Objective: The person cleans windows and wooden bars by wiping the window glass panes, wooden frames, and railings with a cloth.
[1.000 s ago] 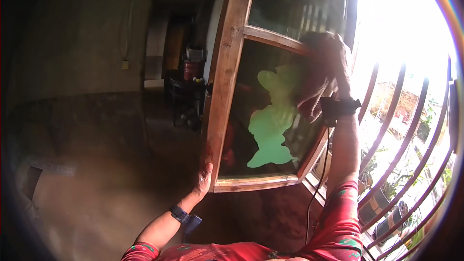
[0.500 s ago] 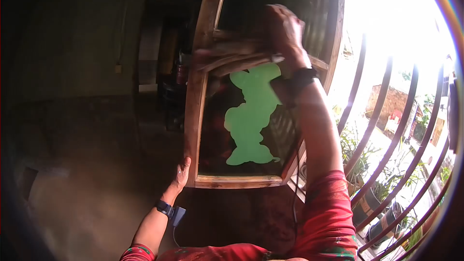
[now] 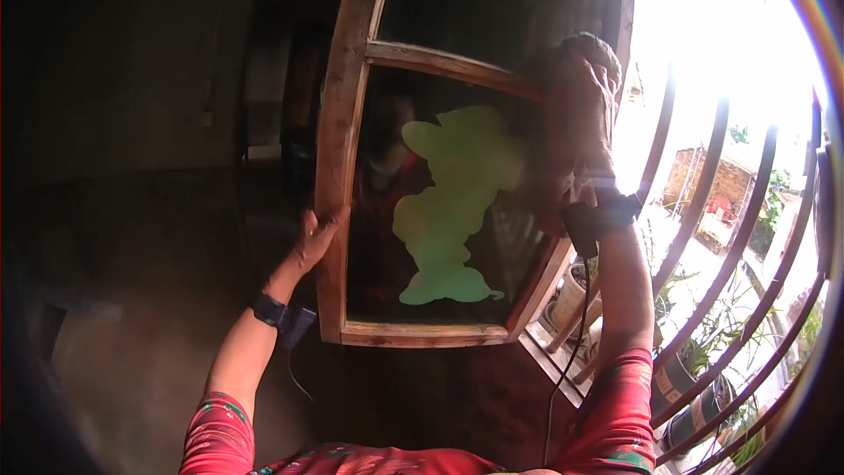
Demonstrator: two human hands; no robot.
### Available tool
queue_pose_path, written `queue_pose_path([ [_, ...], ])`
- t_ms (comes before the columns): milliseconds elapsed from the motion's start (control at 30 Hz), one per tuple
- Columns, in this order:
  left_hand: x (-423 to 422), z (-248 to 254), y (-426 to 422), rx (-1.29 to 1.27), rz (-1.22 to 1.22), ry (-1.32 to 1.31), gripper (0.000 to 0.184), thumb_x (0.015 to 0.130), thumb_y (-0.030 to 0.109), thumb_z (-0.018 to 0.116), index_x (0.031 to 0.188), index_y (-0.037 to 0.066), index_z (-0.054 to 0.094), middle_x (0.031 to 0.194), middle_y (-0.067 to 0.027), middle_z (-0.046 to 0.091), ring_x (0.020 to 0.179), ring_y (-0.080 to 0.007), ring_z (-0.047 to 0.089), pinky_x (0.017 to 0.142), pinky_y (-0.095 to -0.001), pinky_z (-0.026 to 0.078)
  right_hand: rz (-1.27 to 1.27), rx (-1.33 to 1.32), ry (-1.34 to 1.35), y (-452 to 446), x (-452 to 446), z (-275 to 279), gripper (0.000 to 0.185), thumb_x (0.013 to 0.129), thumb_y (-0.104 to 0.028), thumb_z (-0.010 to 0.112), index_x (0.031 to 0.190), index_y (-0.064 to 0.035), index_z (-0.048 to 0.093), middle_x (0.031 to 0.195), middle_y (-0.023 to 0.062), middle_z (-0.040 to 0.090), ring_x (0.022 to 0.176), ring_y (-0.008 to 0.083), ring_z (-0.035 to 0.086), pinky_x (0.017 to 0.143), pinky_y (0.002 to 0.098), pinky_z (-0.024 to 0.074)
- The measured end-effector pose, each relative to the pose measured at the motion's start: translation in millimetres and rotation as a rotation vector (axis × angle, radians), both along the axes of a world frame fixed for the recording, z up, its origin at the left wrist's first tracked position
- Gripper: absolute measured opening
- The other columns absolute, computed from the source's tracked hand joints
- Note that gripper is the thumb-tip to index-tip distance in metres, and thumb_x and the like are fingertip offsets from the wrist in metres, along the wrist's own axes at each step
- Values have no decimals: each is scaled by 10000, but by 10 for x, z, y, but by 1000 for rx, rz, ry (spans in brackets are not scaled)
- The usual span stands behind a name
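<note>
A wooden-framed window sash (image 3: 332,167) with dark glass stands open in front of me, a green figure-shaped sticker (image 3: 444,220) on its lower pane. My left hand (image 3: 316,239) rests against the outer left edge of the frame, fingers apart. At the right side of the sash, near the crossbar, my right hand (image 3: 591,93) presses a dark cloth (image 3: 563,137) against the glass and frame. Shadow hides much of the cloth and the fingertips. Each wrist wears a black band with a small device and a cable.
Curved metal bars (image 3: 699,211) cross the bright window opening on the right. Potted plants (image 3: 681,383) stand behind them, with a brick wall farther off. A dark room with a wall socket (image 3: 206,118) lies to the left.
My right hand swept the cloth left across the crossbar, then back to the right side. My left hand moved up along the frame's edge. The sash now appears farther left in view.
</note>
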State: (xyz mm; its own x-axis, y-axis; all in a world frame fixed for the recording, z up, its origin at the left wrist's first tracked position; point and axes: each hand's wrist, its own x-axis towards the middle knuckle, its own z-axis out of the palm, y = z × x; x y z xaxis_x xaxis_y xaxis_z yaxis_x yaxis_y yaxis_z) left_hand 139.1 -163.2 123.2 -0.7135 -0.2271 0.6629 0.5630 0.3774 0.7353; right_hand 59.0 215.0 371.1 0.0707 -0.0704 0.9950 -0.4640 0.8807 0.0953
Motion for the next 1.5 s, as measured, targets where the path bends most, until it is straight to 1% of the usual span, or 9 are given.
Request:
queue_pose_path([
  [100, -142, -133, -125, -88, -133, 114, 525, 932, 329, 642, 1275, -50, 520, 1157, -113, 637, 1104, -176, 581, 957, -314, 428, 242, 93, 126, -285, 336, 91, 436, 839, -181, 571, 1271, -122, 567, 1250, 206, 508, 1191, 391, 470, 985, 536, 379],
  [233, 191, 30, 140, -79, -40, 335, 510, 918, 293, 663, 1262, -49, 507, 996, -146, 685, 957, -200, 660, 809, -322, 502, 108, 370, 185, -1064, 413, 525, 531, 779, -123, 623, 1302, -110, 535, 1254, 223, 479, 1198, 433, 452, 959, 575, 381],
  [433, 317, 260, 103, -148, -118, 307, 515, 917, 323, 670, 1236, -54, 522, 931, -129, 678, 809, -150, 641, 727, -298, 508, 235, 240, 357, -1939, 40, 1368, 410, 855, -139, 547, 1259, -71, 523, 1193, 258, 532, 1128, 450, 518, 902, 593, 422],
  [533, 80, 57, -131, -412, -72, -43, 599, 929, 339, 653, 1293, -78, 426, 926, -98, 674, 695, -85, 571, 630, -256, 486, 169, 143, 377, -1912, -38, 1777, 408, 856, -140, 547, 1257, -70, 523, 1187, 259, 536, 1123, 450, 521, 900, 591, 424],
  [633, 215, 205, 44, -4, -323, 76, 652, 926, 338, 658, 1333, -80, 367, 913, -89, 669, 744, -109, 586, 693, -262, 494, 97, 94, 375, -1806, -125, 2063, 406, 856, -140, 547, 1255, -68, 523, 1182, 259, 539, 1118, 451, 524, 899, 589, 426],
  [767, 126, 128, 59, 21, -325, 182, 614, 919, 297, 675, 1326, -53, 377, 1042, -101, 628, 959, -154, 586, 857, -284, 474, -13, 44, 343, -1400, -328, 2268, 403, 856, -140, 548, 1252, -67, 523, 1174, 261, 544, 1111, 451, 528, 897, 586, 428],
  [1167, -134, -71, -30, -6, -284, 145, 595, 911, 338, 674, 1306, -31, 427, 1122, -116, 606, 1042, -168, 574, 914, -308, 451, -334, -212, -27, 667, -803, 754, 394, 857, -142, 548, 1242, -61, 522, 1150, 264, 557, 1091, 453, 540, 891, 577, 435],
  [1333, -218, -158, -8, 148, -396, 112, 569, 914, 334, 665, 1290, -38, 456, 1142, -130, 594, 1059, -206, 573, 920, -321, 450, -286, -131, -64, 463, -593, 166, 390, 858, -142, 548, 1238, -59, 522, 1140, 265, 563, 1083, 454, 544, 888, 573, 438],
  [1500, 29, 23, 32, 75, -355, 164, 574, 905, 323, 679, 1281, -44, 450, 1112, -139, 598, 990, -194, 584, 871, -322, 469, -146, 160, 65, -521, -165, 749, 387, 858, -143, 549, 1234, -57, 522, 1130, 267, 569, 1075, 455, 549, 885, 570, 441],
])
